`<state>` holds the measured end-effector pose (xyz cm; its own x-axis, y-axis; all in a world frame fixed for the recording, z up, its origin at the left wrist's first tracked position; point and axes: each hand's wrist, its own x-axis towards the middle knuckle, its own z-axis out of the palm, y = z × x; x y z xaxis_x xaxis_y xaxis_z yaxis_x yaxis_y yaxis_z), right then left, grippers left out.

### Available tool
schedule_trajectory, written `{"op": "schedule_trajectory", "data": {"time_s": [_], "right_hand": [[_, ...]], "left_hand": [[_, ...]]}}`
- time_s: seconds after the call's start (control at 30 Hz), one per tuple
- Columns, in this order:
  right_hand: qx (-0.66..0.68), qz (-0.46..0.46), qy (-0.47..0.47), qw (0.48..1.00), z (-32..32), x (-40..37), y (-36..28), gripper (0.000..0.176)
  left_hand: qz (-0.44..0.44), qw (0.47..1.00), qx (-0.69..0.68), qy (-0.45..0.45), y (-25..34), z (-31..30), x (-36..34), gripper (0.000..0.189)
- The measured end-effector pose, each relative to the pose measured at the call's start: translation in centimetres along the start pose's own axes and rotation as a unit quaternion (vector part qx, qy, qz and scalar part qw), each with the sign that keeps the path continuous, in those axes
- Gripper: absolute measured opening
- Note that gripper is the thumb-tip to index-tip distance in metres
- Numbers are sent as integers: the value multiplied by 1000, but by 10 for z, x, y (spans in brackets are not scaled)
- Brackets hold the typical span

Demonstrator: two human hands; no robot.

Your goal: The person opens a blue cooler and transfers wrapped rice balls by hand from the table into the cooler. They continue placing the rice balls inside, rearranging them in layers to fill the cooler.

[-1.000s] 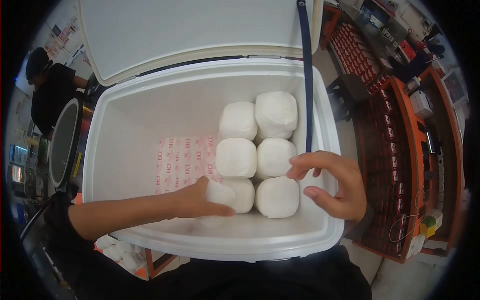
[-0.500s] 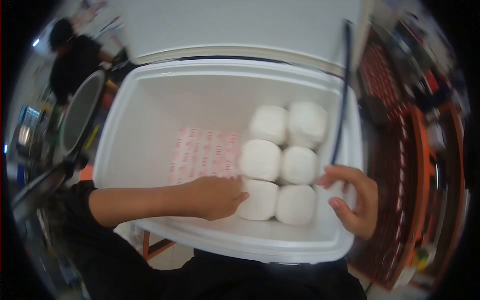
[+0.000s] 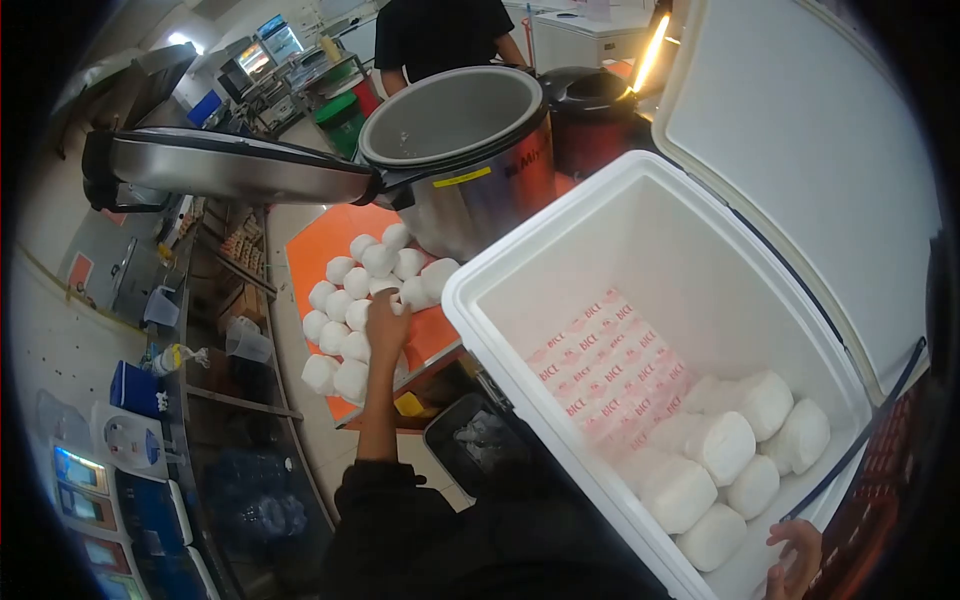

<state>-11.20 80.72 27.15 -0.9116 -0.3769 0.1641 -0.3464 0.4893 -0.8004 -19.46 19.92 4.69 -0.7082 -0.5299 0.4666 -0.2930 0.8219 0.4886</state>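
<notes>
My left hand (image 3: 386, 325) reaches over an orange tabletop (image 3: 305, 235) on the left, its fingers curled against a white rounded bundle (image 3: 398, 299). Several similar white bundles (image 3: 357, 283) sit close together around it. To the right stands a white cooler box (image 3: 560, 405) with its lid raised. Inside, more white bundles (image 3: 722, 447) fill the lower right part, beside a flat sheet or pack with red print (image 3: 608, 370). My right hand (image 3: 797, 558) is at the cooler's lower right rim near a dark strap (image 3: 868, 440), fingers bent and apart, holding nothing visible.
A large open cooker pot (image 3: 455, 160) stands behind the bundles, its lid (image 3: 235, 165) swung out left. A person in black (image 3: 440, 40) is beyond it. A dark bin (image 3: 480, 445) sits below the table edge, and a steel counter (image 3: 250, 420) runs along the left.
My view has turned left, bringing the orange tabletop and cooker into sight. My left hand has moved out of the cooler to the bundles on the tabletop. My right hand stays by the cooler's rim.
</notes>
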Motion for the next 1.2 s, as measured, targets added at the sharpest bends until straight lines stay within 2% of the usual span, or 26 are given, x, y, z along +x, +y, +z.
{"op": "schedule_trajectory", "data": {"time_s": [0.03,0.1,0.13,0.2,0.23,0.3,0.33,0.4,0.43,0.47,0.5,0.53,0.6,0.67,0.73,0.8,0.83,0.87,0.93,1.0,1.03,1.07,1.1,1.13,1.17,1.2], "right_hand": [[-10,0,-8,1000,1,1,0,43],[-32,17,-6,999,3,1,-2,44],[-52,35,-1,998,4,1,-4,44],[-60,58,8,996,8,1,-6,45],[-63,80,20,995,10,1,-8,45],[-57,85,41,994,14,2,-10,44],[-43,89,60,993,16,2,-11,43],[-55,97,81,990,16,2,-6,41],[-55,89,109,989,16,0,3,44],[-59,86,142,984,16,-4,8,47],[-56,83,141,985,18,-6,8,48],[-53,84,141,985,16,-5,5,49],[-76,84,61,992,5,4,-1,49],[-45,107,37,993,1,8,-9,48],[-50,97,20,994,-1,9,-13,48],[-50,101,28,993,-1,7,-12,47],[-43,81,34,995,-1,3,-10,46],[-37,65,41,996,-2,1,-10,46],[-32,64,66,995,-1,-3,-8,45],[-13,36,106,994,-1,-7,-4,45],[-14,-25,151,988,1,-8,2,29],[-14,-24,156,987,7,-13,11,29],[93,-161,282,941,14,-18,23,21],[195,-293,393,850,19,-22,28,13],[168,-305,456,819,19,-26,26,10],[169,-308,459,816,19,-31,28,10]], "left_hand": [[-77,992,47,-90,-1,18,7,52],[-37,966,-155,-204,5,40,35,65],[-41,965,-160,-204,11,47,43,65],[39,975,-35,-215,25,58,55,36],[38,975,-43,-215,15,69,59,36],[46,975,-1,-219,-21,99,66,77],[51,974,-10,-221,-19,95,66,77],[87,977,-16,-196,-7,86,61,31],[89,978,-52,-180,-20,89,61,77],[88,985,-85,-122,0,65,49,71],[45,879,-364,-304,21,31,49,27],[225,931,-252,-136,62,4,28,24],[-4,925,-326,-195,56,-36,10,29],[-59,888,-401,-217,92,-81,2,35],[-43,860,-434,-263,157,-125,-1,41],[-5,840,-401,-365,235,-154,4,47],[202,862,-340,-317,271,-165,-9,38],[398,840,-266,-255,317,-167,-14,30],[484,708,-242,-454,379,-164,-5,40],[559,599,-255,-514,424,-130,-14,57],[570,590,-255,-512,438,-108,-28,64],[580,582,-255,-509,449,-84,-46,71],[591,573,-231,-519,461,-63,-62,71],[601,564,-206,-527,471,-44,-81,72],[611,562,-195,-522,477,-24,-104,72],[621,562,-181,-516,484,-9,-125,73]]}}
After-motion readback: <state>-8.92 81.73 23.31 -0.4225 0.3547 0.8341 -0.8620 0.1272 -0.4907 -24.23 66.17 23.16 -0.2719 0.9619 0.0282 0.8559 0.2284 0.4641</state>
